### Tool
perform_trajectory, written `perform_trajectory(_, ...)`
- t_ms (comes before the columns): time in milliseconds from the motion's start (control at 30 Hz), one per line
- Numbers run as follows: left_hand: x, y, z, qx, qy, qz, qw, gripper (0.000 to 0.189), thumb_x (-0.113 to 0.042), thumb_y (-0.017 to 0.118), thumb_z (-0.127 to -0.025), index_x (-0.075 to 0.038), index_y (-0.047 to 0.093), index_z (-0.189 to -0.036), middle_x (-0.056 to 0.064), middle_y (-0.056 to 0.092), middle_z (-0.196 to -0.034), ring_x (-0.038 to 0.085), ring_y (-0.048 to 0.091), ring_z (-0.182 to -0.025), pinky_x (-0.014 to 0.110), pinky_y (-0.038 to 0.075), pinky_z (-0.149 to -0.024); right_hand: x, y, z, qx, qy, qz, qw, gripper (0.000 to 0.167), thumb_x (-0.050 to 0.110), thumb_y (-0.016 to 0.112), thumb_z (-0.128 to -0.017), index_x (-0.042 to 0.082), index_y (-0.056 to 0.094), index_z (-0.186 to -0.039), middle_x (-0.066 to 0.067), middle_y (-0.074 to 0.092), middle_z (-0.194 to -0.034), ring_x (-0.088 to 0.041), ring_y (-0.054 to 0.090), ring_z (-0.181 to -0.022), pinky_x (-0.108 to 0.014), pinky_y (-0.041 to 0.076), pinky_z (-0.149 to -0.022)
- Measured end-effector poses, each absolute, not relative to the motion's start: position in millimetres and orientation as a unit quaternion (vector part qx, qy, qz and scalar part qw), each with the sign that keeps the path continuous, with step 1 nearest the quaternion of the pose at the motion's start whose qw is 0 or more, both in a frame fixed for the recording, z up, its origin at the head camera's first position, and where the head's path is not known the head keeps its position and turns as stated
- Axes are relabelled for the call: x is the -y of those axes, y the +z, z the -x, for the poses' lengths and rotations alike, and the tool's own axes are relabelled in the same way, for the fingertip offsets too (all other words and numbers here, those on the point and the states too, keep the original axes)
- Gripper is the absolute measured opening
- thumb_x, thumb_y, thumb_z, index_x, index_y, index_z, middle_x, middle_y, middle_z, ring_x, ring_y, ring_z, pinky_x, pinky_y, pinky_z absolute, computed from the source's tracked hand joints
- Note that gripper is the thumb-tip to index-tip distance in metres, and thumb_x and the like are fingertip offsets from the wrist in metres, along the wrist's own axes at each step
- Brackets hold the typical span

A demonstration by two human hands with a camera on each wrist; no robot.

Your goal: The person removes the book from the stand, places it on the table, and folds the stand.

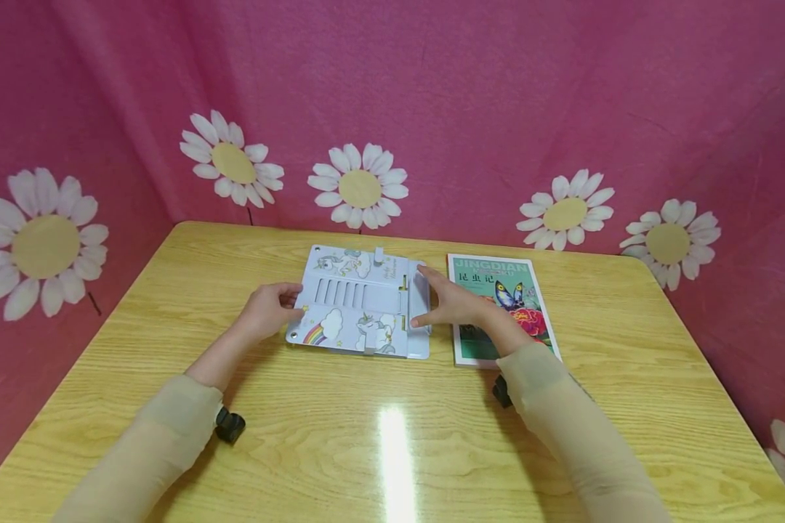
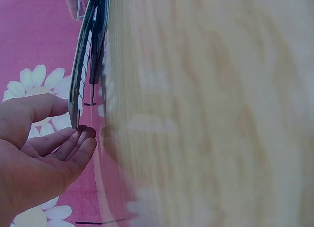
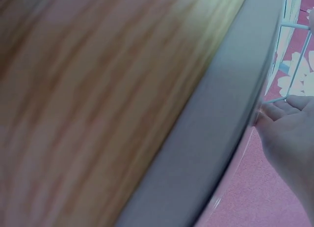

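A white book stand (image 1: 347, 301) printed with unicorns, clouds and a rainbow lies on the table with a row of slots across its middle. Its left edge is held by my left hand (image 1: 266, 312); the left wrist view shows the thumb on one face and the fingers (image 2: 81, 151) curled behind the other. At the right edge, my right hand (image 1: 456, 299) holds the stand with thumb and fingers spread apart. The right wrist view shows fingertips (image 3: 274, 110) at the edge, by a thin wire bracket (image 3: 297, 62). Exact contact with that wire is unclear.
Partly beneath the right forearm lies a green book (image 1: 497, 272) with a butterfly and a red flower on its cover. The wooden table (image 1: 314, 436) meets a pink curtain (image 1: 432, 109) with daisies at the back and sides.
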State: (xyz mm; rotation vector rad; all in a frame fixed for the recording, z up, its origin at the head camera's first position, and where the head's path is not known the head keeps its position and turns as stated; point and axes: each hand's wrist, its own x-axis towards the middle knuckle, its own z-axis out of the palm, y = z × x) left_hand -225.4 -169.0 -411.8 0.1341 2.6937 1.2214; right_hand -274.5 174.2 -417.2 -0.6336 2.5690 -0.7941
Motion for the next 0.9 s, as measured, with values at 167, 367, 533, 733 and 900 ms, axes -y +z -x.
perform_trajectory(167, 169.9, -414.3, 228.2, -0.909, 0.403, -0.055, 0.09, 0.051, -0.007, 0.063, -0.087, 0.008, 0.047, -0.133, 0.024, 0.057, -0.119, 0.031, 0.053, -0.107, 0.041, 0.046, -0.093, -174.2, -416.0, 275.4, -0.913, -0.283, 0.228, 0.187, 0.116, 0.046, 0.079, -0.071, 0.01, 0.005, -0.152, -0.013, 0.003, -0.159, -0.029, 0.005, -0.145, -0.048, 0.014, -0.116)
perform_trajectory(367, 169.8, -414.2, 228.7, -0.912, 0.393, -0.065, 0.093, 0.05, -0.006, 0.064, -0.086, 0.009, 0.048, -0.131, 0.023, 0.059, -0.116, 0.031, 0.054, -0.106, 0.041, 0.046, -0.092, -173.5, -415.1, 274.2, -0.913, -0.282, 0.227, 0.19, 0.116, 0.047, 0.079, -0.072, 0.011, 0.004, -0.153, -0.013, 0.003, -0.159, -0.029, 0.005, -0.145, -0.049, 0.014, -0.116)
perform_trajectory(533, 169.3, -413.7, 229.6, -0.92, 0.372, -0.073, 0.098, 0.048, -0.006, 0.064, -0.087, 0.01, 0.05, -0.129, 0.023, 0.059, -0.114, 0.03, 0.054, -0.104, 0.041, 0.046, -0.092, -173.7, -414.8, 273.9, -0.914, -0.281, 0.219, 0.196, 0.116, 0.048, 0.079, -0.071, 0.013, 0.005, -0.153, -0.012, 0.002, -0.159, -0.029, 0.005, -0.145, -0.05, 0.016, -0.115)
perform_trajectory(733, 169.5, -412.0, 229.8, -0.924, 0.359, -0.077, 0.102, 0.047, -0.006, 0.064, -0.087, 0.011, 0.05, -0.129, 0.024, 0.059, -0.114, 0.031, 0.055, -0.105, 0.042, 0.046, -0.092, -173.3, -415.8, 275.0, -0.915, -0.278, 0.217, 0.195, 0.117, 0.049, 0.08, -0.069, 0.014, 0.007, -0.153, -0.012, 0.003, -0.159, -0.028, 0.006, -0.145, -0.049, 0.016, -0.116)
perform_trajectory(900, 168.5, -410.2, 228.6, -0.926, 0.356, -0.073, 0.104, 0.048, -0.006, 0.064, -0.087, 0.011, 0.049, -0.129, 0.024, 0.059, -0.115, 0.031, 0.055, -0.106, 0.042, 0.046, -0.093, -171.9, -416.7, 275.9, -0.917, -0.274, 0.219, 0.191, 0.116, 0.049, 0.08, -0.069, 0.012, 0.007, -0.153, -0.012, 0.004, -0.159, -0.028, 0.006, -0.145, -0.048, 0.015, -0.116)
